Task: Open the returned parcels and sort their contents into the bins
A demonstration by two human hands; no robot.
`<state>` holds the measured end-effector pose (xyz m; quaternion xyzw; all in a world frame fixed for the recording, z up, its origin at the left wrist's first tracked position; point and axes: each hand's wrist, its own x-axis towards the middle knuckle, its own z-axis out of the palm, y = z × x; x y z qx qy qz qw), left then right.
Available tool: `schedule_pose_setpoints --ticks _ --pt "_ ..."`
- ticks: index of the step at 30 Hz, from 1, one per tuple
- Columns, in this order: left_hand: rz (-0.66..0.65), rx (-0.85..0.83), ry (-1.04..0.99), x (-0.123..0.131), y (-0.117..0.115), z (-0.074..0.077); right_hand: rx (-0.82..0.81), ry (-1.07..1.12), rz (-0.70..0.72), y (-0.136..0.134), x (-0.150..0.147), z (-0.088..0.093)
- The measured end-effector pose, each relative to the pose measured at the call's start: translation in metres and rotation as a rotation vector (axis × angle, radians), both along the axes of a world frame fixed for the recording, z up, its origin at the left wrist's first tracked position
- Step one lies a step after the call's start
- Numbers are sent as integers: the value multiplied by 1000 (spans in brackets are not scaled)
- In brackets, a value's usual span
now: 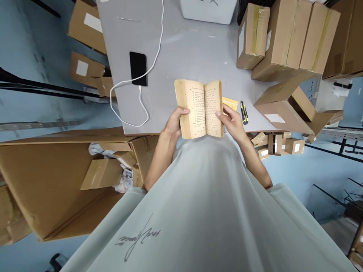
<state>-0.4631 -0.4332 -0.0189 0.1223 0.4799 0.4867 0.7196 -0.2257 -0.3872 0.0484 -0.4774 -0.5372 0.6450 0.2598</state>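
An opened book (198,109) with yellowed, printed pages is held over the table's front edge, close to my body. My left hand (175,120) grips its left side, thumb lying on the page margin and the fingers hidden behind the cover. On the other side, my right hand (231,120) pinches the right page edge, with the thumb on top and fingers partly behind. Just past the right hand lie a yellow card or packet (230,102), partly covered, and a black-and-yellow utility knife (244,112).
On the grey table (193,49) lies a black phone (138,68) with a white cable (157,56). A whitish bin (209,10) stands at the back. Taped cartons (286,37) fill the right side. A large open carton (56,181) with packing scraps sits at lower left.
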Motion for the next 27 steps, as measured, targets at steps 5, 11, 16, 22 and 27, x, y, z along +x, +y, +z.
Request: schedule_pose_setpoints --ticks 5,11,16,22,27 --pt "-3 6 10 -1 -2 2 9 -26 -5 -3 -2 0" --pt "-78 92 59 7 -2 2 -39 -8 -31 -5 -8 -13" --pt "-64 65 124 11 5 8 -74 -48 -77 -3 -4 -20" --pt "-34 76 156 -2 9 11 -83 -68 -129 4 16 -35" --pt "-24 164 236 -8 12 11 -225 -20 -161 12 30 -37"
